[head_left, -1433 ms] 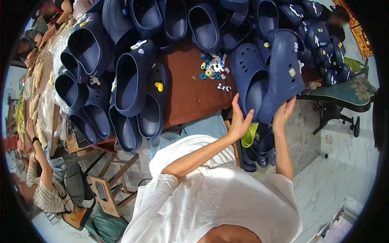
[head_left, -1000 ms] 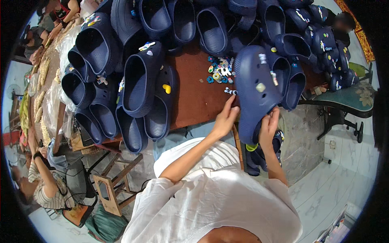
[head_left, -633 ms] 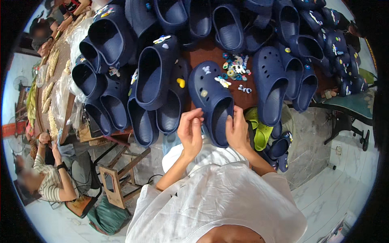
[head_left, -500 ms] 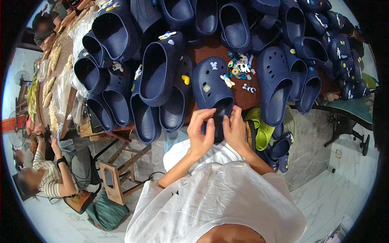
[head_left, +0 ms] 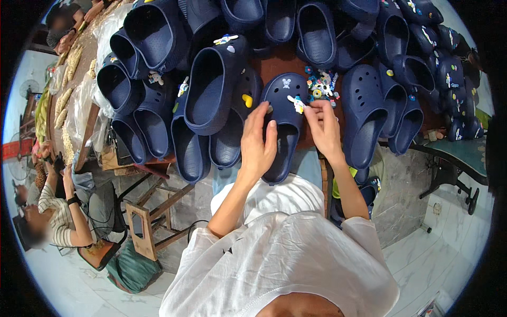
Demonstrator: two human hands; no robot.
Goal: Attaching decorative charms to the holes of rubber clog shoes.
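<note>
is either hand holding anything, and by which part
No clear hold: the left hand is at the left side of the nearest navy clog; whether the right hand pinches anything can't be told.

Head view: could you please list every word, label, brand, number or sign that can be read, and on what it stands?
None can be read.
Clog between left hand and right hand: no text made out.
Clogs at right: marks too small to read.
White shirt: dark marks, no legible letters.

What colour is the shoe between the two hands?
The shoe is dark blue; it shows best in the head view.
</note>
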